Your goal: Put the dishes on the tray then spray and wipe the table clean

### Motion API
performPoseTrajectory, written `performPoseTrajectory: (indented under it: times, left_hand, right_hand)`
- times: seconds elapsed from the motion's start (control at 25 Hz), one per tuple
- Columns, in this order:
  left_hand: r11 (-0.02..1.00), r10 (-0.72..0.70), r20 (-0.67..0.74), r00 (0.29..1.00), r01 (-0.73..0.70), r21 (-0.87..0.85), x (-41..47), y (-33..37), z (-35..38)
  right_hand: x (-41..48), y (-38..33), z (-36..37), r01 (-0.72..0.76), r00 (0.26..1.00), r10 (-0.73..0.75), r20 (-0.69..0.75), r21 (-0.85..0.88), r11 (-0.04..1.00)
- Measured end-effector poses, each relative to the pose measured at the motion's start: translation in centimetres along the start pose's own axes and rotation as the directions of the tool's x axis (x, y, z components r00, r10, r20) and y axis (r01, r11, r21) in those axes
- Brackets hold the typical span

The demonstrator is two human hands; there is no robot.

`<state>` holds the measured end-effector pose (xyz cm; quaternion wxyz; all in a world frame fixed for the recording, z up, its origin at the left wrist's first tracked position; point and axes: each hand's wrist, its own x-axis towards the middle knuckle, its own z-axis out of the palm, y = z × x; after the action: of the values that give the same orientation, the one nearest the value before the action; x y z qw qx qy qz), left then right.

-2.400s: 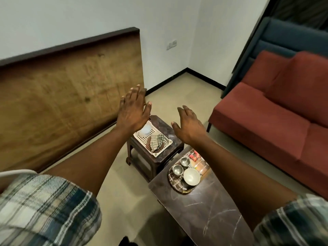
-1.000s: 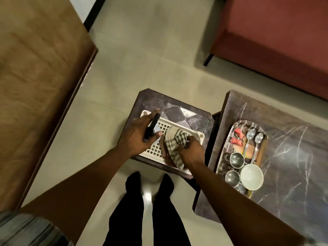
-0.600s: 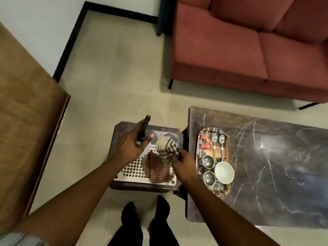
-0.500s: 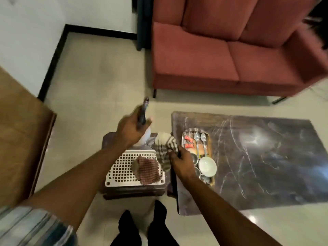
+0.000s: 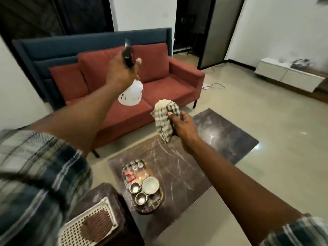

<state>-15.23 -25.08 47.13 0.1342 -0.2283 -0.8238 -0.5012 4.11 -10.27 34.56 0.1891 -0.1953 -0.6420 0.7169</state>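
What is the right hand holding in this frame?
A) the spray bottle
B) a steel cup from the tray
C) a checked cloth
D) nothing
C: the right hand grips the checked cloth above the dark table, while the spray bottle is in the left hand.

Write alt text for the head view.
Left hand holds up a white spray bottle; right hand grips a checked cloth over a dark marble table. A tray on it holds a bowl, two metal cups and spoons.
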Motion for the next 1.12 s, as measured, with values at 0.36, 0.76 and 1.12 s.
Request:
performPoseTrajectory:
  times: [0.36,0.76,1.12]
  left_hand:
    - [0.994,-0.104,0.089,0.991,0.106,-0.016,7.0,16.8,18.8]
    - [0.965,-0.122,0.247,0.961,0.173,-0.196,6.2,11.3,43.0]
    - [0.939,-0.3,0.31,0.902,0.337,-0.073,9.6,3.5,59.4]
  right_hand:
    - [3.5,-3.7,-25.2,-0.004,0.998,-0.001,-0.062,-0.079,0.997]
    - [18.9,2.9,-39.9,-0.153,0.979,0.126,-0.159,-0.17,0.973]
    - [41.5,8.1,-49.3,-0.279,0.949,0.223,-0.224,-0.263,0.924]
